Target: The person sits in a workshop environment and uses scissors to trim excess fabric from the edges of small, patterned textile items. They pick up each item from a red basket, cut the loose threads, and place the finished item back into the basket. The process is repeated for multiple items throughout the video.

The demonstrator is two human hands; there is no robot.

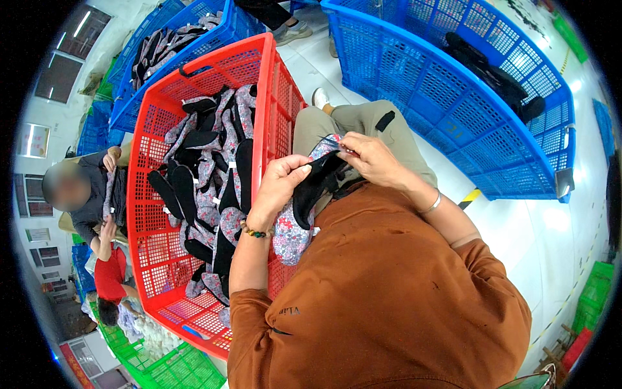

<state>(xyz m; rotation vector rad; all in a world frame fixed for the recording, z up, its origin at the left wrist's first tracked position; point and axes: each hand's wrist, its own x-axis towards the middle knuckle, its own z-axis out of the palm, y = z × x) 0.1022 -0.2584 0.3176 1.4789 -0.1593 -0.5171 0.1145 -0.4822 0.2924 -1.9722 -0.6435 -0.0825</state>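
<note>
Over my lap I hold a soft slipper-like fabric piece (293, 235), floral on one side and black on the other. My left hand (280, 185) pinches its black edge between thumb and fingers. At the far end of the same piece, my right hand (374, 161) is closed with fingertips together on the edge. The floral end hangs down beside the brown shirt. To my left, a red plastic crate (264, 110) holds a heap of similar floral and black pieces (217, 175).
A large blue crate (414, 78) with black items (486, 71) stands ahead on the right. Another blue crate (227, 29) with floral pieces is at the far left. Two people sit or bend at the left, near a green crate (175, 373). The floor is white tile.
</note>
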